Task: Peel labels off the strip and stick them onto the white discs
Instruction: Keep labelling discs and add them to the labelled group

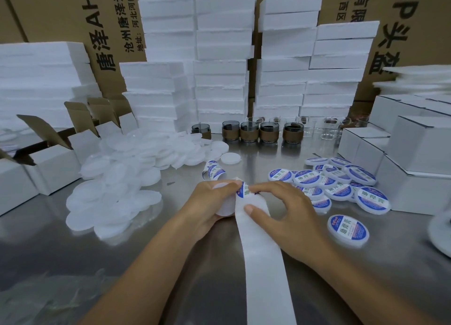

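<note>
Blank discs (117, 185) are heaped at the left of the desk (158, 263), handy for grabbing; one white disc (224, 209) is clamped in the grip of the left hand (207, 202), face left free; the label (244, 191) is pinched in the right hand (290, 210) grip where the strip (261, 246) is bent, likely so it lifts; labelled discs (339, 185) are dumped further right, out of the way.

Worktop (170, 251): bare steel, shiny.
Left: loose heap of plain white discs (122, 178) — open white cartons (48, 163) beside it.
Right: labelled discs (329, 183) scattered, closed white cartons (415, 159) behind.
Back: sleeved cups (249, 132), clear glasses (327, 127), foam block stacks (219, 68).
Front: strip (263, 263) running toward the near edge.
</note>
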### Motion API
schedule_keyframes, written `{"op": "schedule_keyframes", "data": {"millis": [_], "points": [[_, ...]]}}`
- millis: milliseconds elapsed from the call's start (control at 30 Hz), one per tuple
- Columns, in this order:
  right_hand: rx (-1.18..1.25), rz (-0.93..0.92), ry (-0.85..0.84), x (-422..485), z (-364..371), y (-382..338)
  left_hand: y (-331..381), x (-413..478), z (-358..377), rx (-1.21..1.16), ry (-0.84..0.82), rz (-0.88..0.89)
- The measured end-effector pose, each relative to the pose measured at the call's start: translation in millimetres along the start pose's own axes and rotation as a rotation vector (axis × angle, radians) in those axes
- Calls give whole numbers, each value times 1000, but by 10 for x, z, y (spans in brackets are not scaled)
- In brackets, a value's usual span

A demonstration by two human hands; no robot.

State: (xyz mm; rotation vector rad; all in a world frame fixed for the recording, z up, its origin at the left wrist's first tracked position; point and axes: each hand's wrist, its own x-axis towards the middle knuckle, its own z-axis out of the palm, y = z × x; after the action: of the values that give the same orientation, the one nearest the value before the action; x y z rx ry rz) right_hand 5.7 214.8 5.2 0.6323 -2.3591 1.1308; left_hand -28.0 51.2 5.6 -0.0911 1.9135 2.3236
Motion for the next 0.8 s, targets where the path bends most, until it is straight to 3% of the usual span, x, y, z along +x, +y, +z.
{"op": "schedule_keyframes", "data": {"millis": [100,233,800], "points": [[133,113,73,20,8,0,-5,-7,20,-18,-22,15],[120,170,90,36,7,65,-20,-10,62,12,-33,55],[-158,114,73,64,4,195,-11,-92,120,233,-95,116]]}}
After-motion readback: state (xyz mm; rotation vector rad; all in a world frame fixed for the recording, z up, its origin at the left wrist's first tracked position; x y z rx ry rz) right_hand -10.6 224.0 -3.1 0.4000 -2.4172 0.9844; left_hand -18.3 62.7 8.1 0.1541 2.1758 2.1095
